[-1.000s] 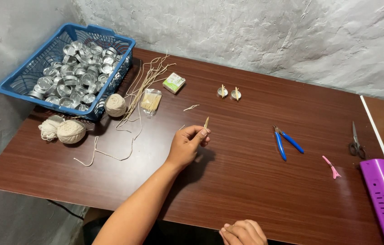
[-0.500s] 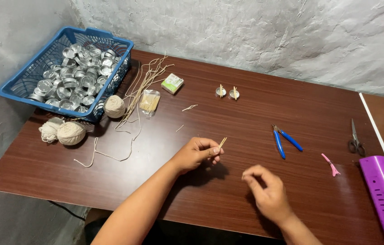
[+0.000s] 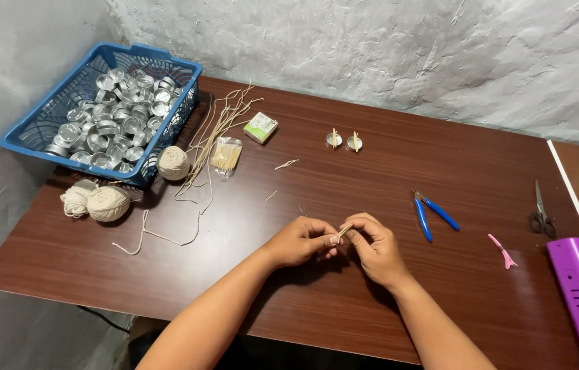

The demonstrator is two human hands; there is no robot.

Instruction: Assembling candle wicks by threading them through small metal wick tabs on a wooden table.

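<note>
Brown wooden table (image 3: 440, 301) is standing against a rough white wall. Well clear of the blue basket (image 3: 36, 127), toward the near edge, the left hand (image 3: 299, 241) and right hand (image 3: 373, 245) are both pinching a short tan stick (image 3: 345, 230) between their fingertips.

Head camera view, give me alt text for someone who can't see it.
Over a dark brown table, the left hand and right hand pinch a short tan stick between their fingertips. A blue basket of small metal cups sits far left beside balls of string; blue-handled pliers lie to the right.
</note>
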